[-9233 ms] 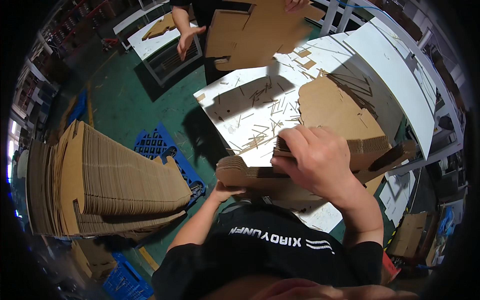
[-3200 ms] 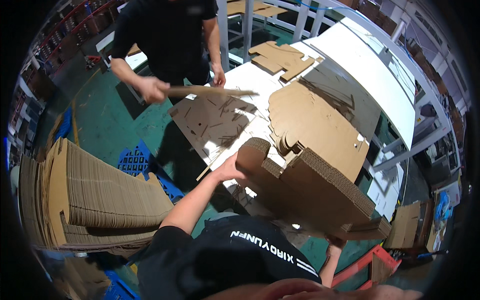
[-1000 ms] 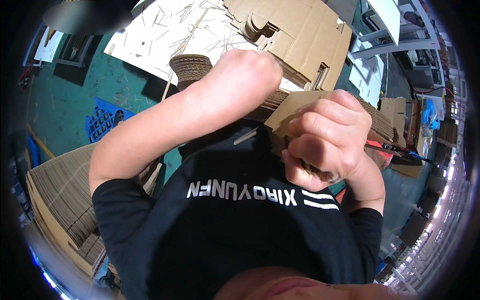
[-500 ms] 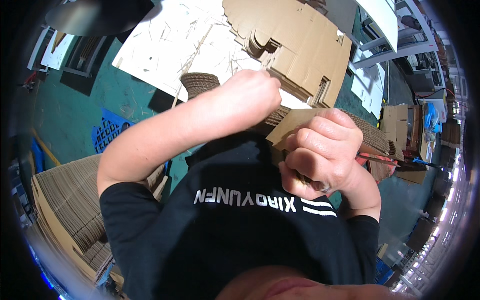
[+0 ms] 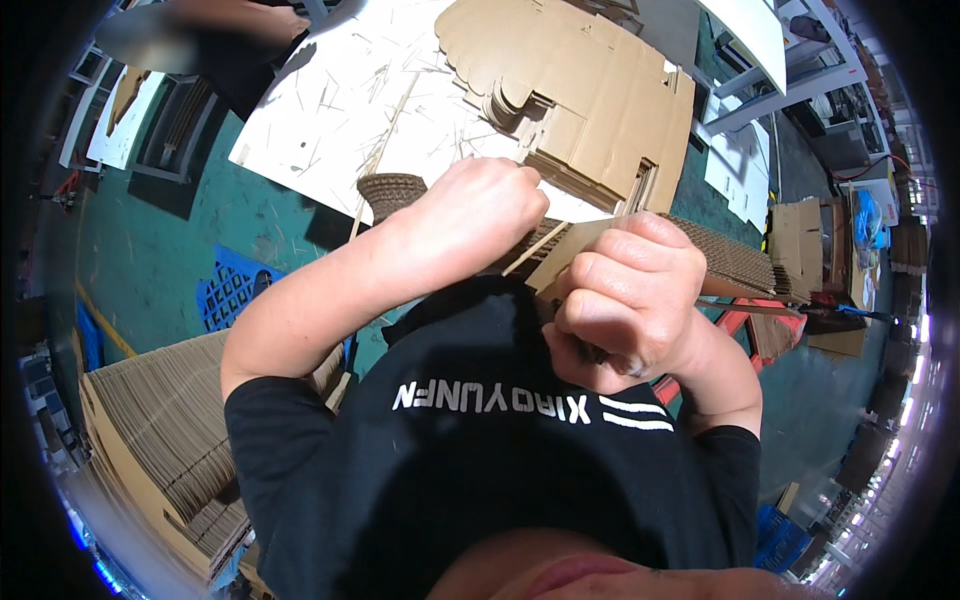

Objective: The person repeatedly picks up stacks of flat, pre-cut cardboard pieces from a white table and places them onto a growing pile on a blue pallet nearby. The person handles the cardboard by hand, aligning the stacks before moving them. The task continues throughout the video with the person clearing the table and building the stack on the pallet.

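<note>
My left hand (image 5: 490,205) is closed in a fist above the near edge of the table; what its fingers hold, if anything, is hidden. My right hand (image 5: 635,295) is closed against a flat piece of brown cardboard (image 5: 556,262) close to my chest, its fingers curled over the edge. A narrow cardboard strip (image 5: 533,250) slants between the two hands. Behind them a row of cardboard pieces standing on edge (image 5: 725,258) reaches to the right, and its curved left end (image 5: 390,193) shows beside my left forearm.
A stack of flat die-cut cardboard (image 5: 590,85) lies on the white table (image 5: 330,110), among scattered thin scraps. More stacked cardboard (image 5: 170,410) stands at the lower left, near a blue plastic crate (image 5: 232,290). Another person's arm (image 5: 250,22) shows at the top left.
My left hand has shifted slightly left and down. The right hand has moved a little left with the cardboard. The narrow strip has come into sight between them.
</note>
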`<move>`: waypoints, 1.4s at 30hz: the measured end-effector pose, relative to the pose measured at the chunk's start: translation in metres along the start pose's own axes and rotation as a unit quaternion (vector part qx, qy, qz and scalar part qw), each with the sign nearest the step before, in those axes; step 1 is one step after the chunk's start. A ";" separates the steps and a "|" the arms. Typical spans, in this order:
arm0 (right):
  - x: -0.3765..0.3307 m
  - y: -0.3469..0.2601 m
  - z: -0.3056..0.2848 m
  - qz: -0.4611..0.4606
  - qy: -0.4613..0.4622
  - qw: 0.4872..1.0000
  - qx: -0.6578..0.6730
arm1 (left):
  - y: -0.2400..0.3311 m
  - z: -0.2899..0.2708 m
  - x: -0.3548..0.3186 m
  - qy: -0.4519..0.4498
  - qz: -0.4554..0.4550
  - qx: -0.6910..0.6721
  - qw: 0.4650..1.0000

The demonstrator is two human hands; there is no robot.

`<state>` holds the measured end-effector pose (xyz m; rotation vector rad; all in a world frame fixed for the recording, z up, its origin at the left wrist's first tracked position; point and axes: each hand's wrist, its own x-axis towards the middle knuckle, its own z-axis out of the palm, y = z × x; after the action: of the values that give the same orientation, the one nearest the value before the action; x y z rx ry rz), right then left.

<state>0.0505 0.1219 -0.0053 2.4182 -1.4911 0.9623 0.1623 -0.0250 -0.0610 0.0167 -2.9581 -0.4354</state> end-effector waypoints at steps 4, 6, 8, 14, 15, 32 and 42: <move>-0.007 0.000 -0.001 0.000 0.010 1.000 0.002 | 0.010 0.005 -0.002 0.047 0.079 0.097 0.991; -0.009 0.000 0.001 -0.003 0.028 1.000 0.003 | 0.016 0.007 -0.006 0.030 0.112 0.179 0.977; -0.011 0.000 0.002 -0.003 0.046 0.999 0.004 | 0.019 0.008 -0.008 0.028 0.138 0.239 0.961; -0.005 -0.001 0.000 0.015 0.021 0.999 -0.019 | 0.013 0.005 -0.002 0.222 0.024 0.145 0.964; -0.003 0.001 0.001 0.014 0.018 1.000 -0.018 | 0.010 0.001 -0.001 0.291 -0.008 0.097 0.952; 0.010 0.002 0.005 0.035 0.008 0.998 -0.043 | 0.011 0.009 -0.010 0.064 0.113 0.037 0.991; 0.009 0.000 0.008 0.034 0.025 0.998 -0.046 | -0.089 -0.118 -0.053 0.516 -0.175 0.334 0.769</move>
<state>0.0571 0.1116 -0.0061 2.2761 -1.5746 0.9373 0.2312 -0.1419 0.0169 0.6583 -1.8225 0.4936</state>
